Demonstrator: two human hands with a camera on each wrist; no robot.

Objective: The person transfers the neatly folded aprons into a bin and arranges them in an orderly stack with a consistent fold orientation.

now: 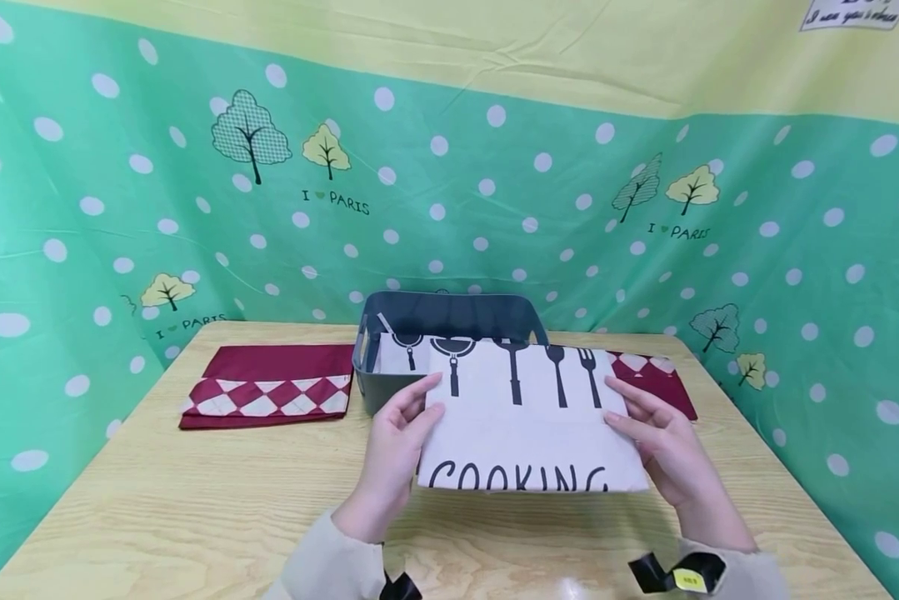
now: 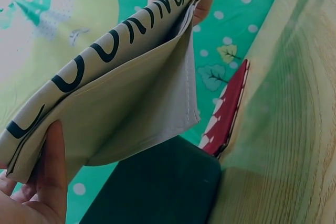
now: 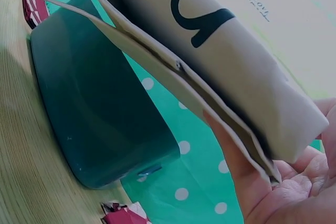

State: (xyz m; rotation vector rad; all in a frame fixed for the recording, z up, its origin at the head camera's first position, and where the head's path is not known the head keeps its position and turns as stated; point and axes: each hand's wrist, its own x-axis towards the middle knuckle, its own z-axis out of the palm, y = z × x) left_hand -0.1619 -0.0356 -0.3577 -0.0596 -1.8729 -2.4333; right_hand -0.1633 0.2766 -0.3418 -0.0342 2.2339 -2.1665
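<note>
Folded cream cloth (image 1: pixel 527 417) printed with utensils and "COOKING", held flat between both hands above the table (image 1: pixel 194 500), front edge of the dark bin (image 1: pixel 449 321) just behind and under it. Left hand (image 1: pixel 397 454) gripping the left edge, right hand (image 1: pixel 666 454) the right edge, fingers under and thumbs on top, pinching the layers. Likely light, soft, floppy, several layers prone to sliding apart; best gripped at both side edges, near the fold, to keep the stack together. Head view: printed face, both maroon checked cloths (image 1: pixel 269 387) either side of the bin. Left wrist view: open layered edge of the cloth (image 2: pixel 131 103), not visible from the head. Right wrist view: fold thickness (image 3: pixel 220 77) and the bin's outer wall (image 3: pixel 94 108).
</note>
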